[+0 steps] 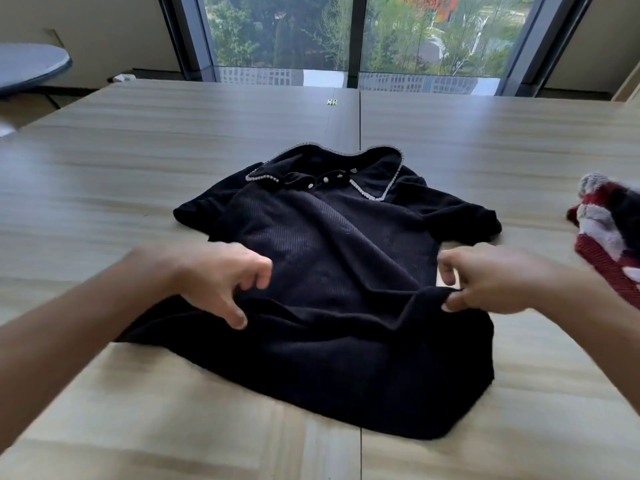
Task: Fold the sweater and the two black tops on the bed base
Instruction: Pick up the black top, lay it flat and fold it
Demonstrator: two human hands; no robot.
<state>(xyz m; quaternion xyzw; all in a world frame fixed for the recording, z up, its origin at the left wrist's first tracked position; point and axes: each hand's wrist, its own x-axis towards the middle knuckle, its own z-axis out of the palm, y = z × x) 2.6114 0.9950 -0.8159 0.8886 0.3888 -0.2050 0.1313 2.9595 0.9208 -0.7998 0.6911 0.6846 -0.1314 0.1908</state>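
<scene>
From the head camera we look down on a black top [332, 271] spread front-up on the wooden bed base [485, 140]; we take this top as our landmark. Its collar [377, 174], edged with a pale beaded trim, lies at the far end, with small pale buttons [325, 180] down the placket just below it; a short sleeve sticks out to each side, and the near hem lies rumpled closest to us.

Our left hand [214, 275] is at the left side of the top, about midway down its length; the fingers are curled and the thumb [235, 317] presses onto the cloth, but we cannot tell whether any fabric is truly pinched between them. Our right hand [491, 275] is at the right side of the top, level with the left; its thumb and fingers are closed on a ridge of black fabric, which is lifted slightly off the board and pulled taut toward that hand.

To the right of the top, well apart from it, a red, white and dark sweater [609, 233] lies bunched at the edge of the view, partly cut off. A seam [360, 116] between the boards runs from beyond the collar toward a window [356, 32] with trees outside; far left of the top a round grey table [31, 65] stands off the base.
</scene>
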